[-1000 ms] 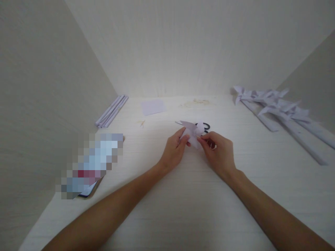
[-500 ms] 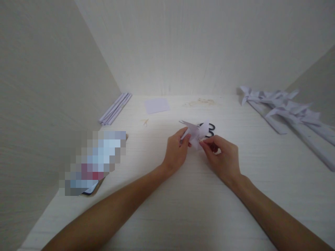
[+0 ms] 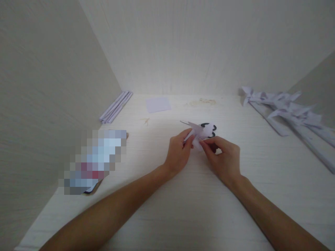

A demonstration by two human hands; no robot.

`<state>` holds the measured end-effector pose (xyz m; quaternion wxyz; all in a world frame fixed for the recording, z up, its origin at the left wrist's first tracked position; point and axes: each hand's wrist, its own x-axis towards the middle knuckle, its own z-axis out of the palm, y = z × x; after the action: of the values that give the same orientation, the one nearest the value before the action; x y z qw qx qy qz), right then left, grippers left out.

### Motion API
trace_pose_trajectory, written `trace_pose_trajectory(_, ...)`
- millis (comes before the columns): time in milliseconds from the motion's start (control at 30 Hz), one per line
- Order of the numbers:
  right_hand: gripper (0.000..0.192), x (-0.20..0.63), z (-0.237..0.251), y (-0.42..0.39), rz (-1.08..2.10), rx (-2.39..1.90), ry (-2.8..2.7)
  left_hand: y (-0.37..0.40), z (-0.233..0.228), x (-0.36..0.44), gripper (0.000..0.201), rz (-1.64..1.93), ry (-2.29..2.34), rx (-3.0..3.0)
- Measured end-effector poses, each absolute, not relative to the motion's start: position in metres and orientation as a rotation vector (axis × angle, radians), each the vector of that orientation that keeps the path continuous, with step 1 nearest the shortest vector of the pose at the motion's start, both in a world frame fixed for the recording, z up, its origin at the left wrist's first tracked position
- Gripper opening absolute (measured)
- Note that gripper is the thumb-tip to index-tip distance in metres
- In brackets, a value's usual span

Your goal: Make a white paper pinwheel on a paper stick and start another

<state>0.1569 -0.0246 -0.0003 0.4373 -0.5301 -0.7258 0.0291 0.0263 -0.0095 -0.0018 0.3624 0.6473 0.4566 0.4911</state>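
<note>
A: Item, left edge of frame: a pixelated object (image 3: pixel 95 158) is logged on the white table (image 3: pixel 167 209). Above it, upper left, a bundle of rolled paper sticks (image 3: pixel 115 107) is noted against the side wall.

B: Entered. Upper centre?

A: One flat paper square (image 3: pixel 158 104), unfolded, with a small scrap (image 3: pixel 145 121) below it. At centre, a folded paper piece (image 3: pixel 198 134) is pinched between both hands: the left hand (image 3: pixel 178 153) is closed on its left side, the right hand (image 3: pixel 224 157) is closed on its lower right edge. The hands are held close together, just above the table. Black scissor handles (image 3: pixel 208 127) are partly hidden behind the paper.

B: Right side?

A: A row of finished paper pinwheels on sticks (image 3: pixel 288 113) is laid at the upper right.

B: Progress?

A: Several pinwheels are judged complete; the piece in hand is part-folded, no stick attached; sticks and one square are left unused.

B: Change from the earlier frames?

A: The paper has been drawn lower and flatter between the fingers; the view has shifted slightly. All else is unchanged.
</note>
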Motion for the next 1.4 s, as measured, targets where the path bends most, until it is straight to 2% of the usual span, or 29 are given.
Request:
trace_pose_trajectory(667, 0.013, 0.1544, 0.0022, -0.0255, 0.102, -1.327, -1.779, -0.0109, -0.0020, 0.0272, 0.021, 1.269, 1.141, 1.740)
trace_pose_trajectory(1233, 0.013, 0.1552, 0.0025, -0.0243, 0.089, -1.391, -1.737, -0.0118, -0.0022, 0.0264, 0.029, 1.220, 1.177, 1.790)
trace_pose_trajectory(1400, 0.013, 0.1554, 0.0027, -0.0242, 0.114, -1.403, -1.718, -0.0120, -0.0021, 0.0253, 0.027, 1.298, 1.191, 1.887)
